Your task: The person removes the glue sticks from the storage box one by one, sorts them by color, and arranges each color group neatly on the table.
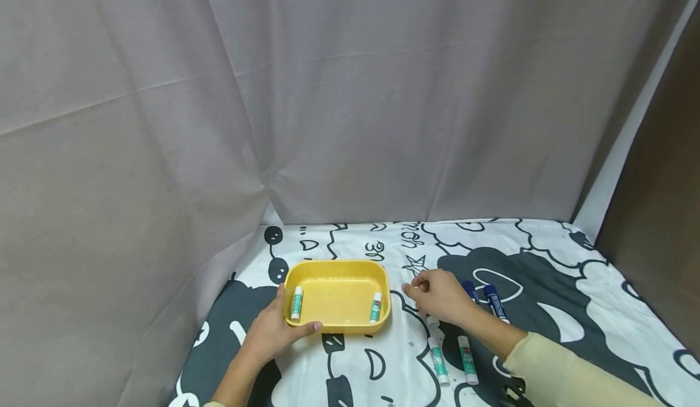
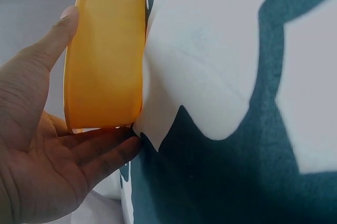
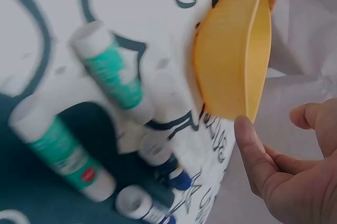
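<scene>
My left hand (image 1: 271, 334) grips the near left corner of a shallow yellow tray (image 1: 336, 304), thumb along the front wall and fingers at the left side. Inside the tray, one green-and-white glue stick (image 1: 296, 304) lies at the left end and another glue stick (image 1: 375, 308) at the right end. Just right of the tray, my right hand (image 1: 443, 297) hovers over the cloth with thumb and fingers apart; the right wrist view shows nothing between them. Nearer to me, two more glue sticks (image 1: 438, 361) (image 1: 467, 360) lie side by side on the cloth.
Two blue-and-white tubes (image 1: 494, 302) lie beyond the right forearm, one partly hidden by it. A black-and-white patterned cloth (image 1: 350, 358) covers the surface. Grey curtain (image 1: 350, 121) hangs behind and to the left; a brown panel (image 1: 656, 212) stands at the right.
</scene>
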Available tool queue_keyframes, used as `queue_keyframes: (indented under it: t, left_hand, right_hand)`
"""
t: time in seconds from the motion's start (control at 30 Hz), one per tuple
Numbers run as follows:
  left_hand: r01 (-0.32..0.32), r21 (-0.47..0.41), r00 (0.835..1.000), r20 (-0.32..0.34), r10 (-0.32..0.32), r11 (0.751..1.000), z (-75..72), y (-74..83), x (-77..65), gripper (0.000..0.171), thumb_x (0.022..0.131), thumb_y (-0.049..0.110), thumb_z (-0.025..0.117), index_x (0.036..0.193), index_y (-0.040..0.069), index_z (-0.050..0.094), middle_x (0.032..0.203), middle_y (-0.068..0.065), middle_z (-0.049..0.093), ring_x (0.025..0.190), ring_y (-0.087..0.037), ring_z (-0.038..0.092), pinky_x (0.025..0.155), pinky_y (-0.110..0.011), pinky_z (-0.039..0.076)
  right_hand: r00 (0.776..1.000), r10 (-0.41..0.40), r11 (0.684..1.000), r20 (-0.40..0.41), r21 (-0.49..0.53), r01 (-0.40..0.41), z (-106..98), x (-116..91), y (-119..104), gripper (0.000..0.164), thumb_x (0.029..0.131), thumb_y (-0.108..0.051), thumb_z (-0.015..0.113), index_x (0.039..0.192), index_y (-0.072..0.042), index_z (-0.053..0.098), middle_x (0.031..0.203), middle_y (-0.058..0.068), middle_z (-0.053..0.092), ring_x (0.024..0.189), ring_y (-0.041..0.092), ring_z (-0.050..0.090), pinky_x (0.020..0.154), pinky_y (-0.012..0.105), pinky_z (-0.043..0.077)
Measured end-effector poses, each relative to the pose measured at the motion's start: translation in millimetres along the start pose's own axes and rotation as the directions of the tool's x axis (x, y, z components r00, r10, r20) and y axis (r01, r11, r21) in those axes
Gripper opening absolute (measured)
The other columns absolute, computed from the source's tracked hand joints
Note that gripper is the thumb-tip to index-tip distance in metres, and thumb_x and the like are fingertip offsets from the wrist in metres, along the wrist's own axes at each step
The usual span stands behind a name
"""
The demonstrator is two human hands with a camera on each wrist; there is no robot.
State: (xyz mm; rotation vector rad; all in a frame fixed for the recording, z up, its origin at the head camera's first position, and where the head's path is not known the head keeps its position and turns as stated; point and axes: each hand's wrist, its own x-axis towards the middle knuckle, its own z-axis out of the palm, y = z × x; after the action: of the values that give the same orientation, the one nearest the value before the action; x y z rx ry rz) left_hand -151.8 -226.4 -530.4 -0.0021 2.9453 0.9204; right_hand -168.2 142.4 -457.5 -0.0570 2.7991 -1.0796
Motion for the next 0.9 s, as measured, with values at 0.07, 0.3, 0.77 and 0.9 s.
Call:
queue_keyframes:
  t: [0.07,0.3,0.77,0.9]
  left_hand:
    - [-0.001,0.002,1.0,-0.003,0.001,1.0,0.2,-0.2,0.1,0.146,0.076,0.078,0.09,0.175,-0.003,0.02,0.164,-0.027,0.056,0.138,-0.045,0.067,0.109,-0.065,0.058]
    - [0.001,0.009,1.0,-0.002,-0.001,1.0,0.9,-0.2,1.0,0.146,0.076,0.078,0.089,0.174,-0.005,0.021,0.165,-0.03,0.054,0.14,-0.047,0.065,0.11,-0.065,0.057]
    - [0.018,-0.014,1.0,0.006,-0.018,1.0,1.0,-0.7,0.7,0.146,0.075,0.078,0.09,0.175,-0.002,0.019,0.163,-0.028,0.057,0.139,-0.044,0.067,0.11,-0.064,0.058]
    - [0.013,-0.015,1.0,0.0,-0.013,1.0,2.3,-1.8,1.8,0.147,0.074,0.079,0.09,0.175,-0.002,0.02,0.163,-0.028,0.057,0.139,-0.045,0.066,0.11,-0.064,0.058]
  right_hand:
    - [1.0,-0.005,1.0,0.012,0.005,0.004,5,7,-8,0.034,0.107,-0.031,0.074,0.119,0.001,0.077,0.079,0.003,0.072,0.065,0.016,0.07,0.058,0.028,0.055]
    - [0.998,-0.049,0.999,0.042,-0.007,0.05,26,30,-29,0.039,0.107,-0.031,0.075,0.122,0.005,0.077,0.087,0.005,0.074,0.069,0.014,0.07,0.06,0.027,0.056]
    - [0.993,-0.023,0.967,0.119,-0.247,0.052,63,51,-61,0.033,0.105,-0.032,0.075,0.103,0.001,0.073,0.089,0.008,0.066,0.069,0.016,0.063,0.059,0.025,0.053]
    - [0.992,-0.071,0.918,0.109,-0.382,0.107,76,54,-63,0.029,0.105,-0.027,0.075,0.092,-0.002,0.07,0.089,0.009,0.064,0.072,0.018,0.062,0.065,0.028,0.058]
